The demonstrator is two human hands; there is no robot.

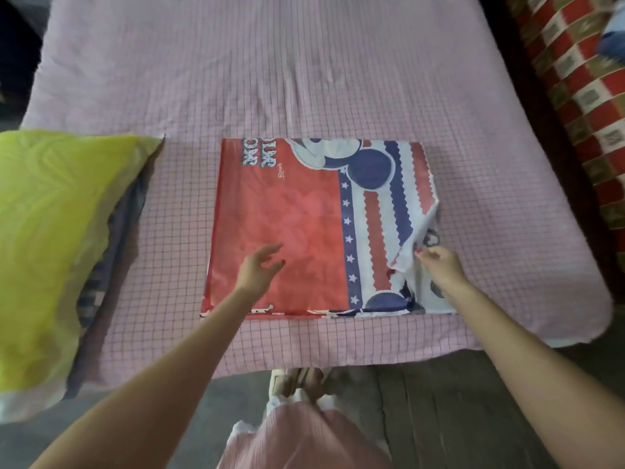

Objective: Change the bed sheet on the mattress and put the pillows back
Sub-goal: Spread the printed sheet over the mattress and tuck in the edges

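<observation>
Head view: folded cartoon-print bed sheet [304,228] lies on the pink checked mattress [270,72]. My right hand [439,265] pinches its loose corner; my left hand [260,269] hovers open. Light, limp cloth, probably best lifted by its corners.

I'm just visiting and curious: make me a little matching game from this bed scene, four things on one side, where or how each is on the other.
Things:
1. yellow pillow
2. folded red sheet
3. left hand
4. right hand

States:
A. pinches a lifted corner of the sheet
B. open, over the red part
C. lies at the bed's left edge
D. lies flat in the middle of the pink checked mattress cover

Pairs: 1-C, 2-D, 3-B, 4-A
</observation>
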